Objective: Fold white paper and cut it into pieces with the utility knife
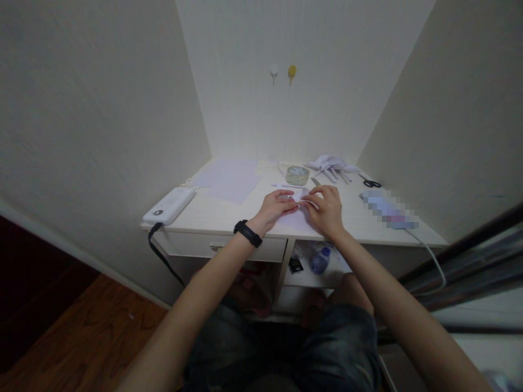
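Paper point(299, 218) located at the near edge of the desk point(220, 215), between and beneath the hands. Left hand point(274, 209) and right hand point(327, 210) each pinched on it, fingertips almost meeting. Step in hand judged to be folding or shaping; next move would call for an even, two-handed grip. Flat part extends toward the near side; long axis cannot be told, fingers covering much

A white rectangular plastic device point(174, 206) lies at the front left corner of the white wooden table point(216, 213), a black cable point(153, 231) connected at its near end. One white hook point(274, 70) and one yellow hook point(291, 71) are wall-mounted side by side. The open shelf point(296, 279) below holds a blue translucent plastic bottle point(320, 261) near a small black packet point(296, 265).
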A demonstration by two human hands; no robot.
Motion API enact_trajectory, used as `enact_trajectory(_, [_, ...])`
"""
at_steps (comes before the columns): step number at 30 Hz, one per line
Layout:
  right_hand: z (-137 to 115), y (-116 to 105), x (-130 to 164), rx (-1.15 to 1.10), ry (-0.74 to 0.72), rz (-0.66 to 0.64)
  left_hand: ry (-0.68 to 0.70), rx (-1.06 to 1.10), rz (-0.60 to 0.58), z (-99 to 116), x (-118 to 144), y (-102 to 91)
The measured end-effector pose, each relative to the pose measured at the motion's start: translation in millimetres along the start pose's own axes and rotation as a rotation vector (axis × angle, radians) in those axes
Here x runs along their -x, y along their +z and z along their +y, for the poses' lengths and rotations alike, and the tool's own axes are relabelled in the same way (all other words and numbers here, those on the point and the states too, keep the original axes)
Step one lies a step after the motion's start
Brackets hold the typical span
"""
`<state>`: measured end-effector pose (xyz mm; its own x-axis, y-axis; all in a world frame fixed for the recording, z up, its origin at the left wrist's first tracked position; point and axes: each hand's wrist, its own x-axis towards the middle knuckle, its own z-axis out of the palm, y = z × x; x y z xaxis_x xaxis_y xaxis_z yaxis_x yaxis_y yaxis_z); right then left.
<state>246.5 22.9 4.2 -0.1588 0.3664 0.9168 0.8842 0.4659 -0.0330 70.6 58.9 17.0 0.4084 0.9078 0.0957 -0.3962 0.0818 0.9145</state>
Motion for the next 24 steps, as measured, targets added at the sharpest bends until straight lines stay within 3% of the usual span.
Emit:
enact_trajectory(13, [-4.5,-1.0,-0.7,-0.143,0.063,-0.125,-0.022,0.035,-0.027,2.8,3.7,2.6])
enact_trajectory(24, [-4.9,-0.8,-0.1,-0.157,0.065,-0.145,-0.011,-0.004,-0.027,3.3,3.8,5.2])
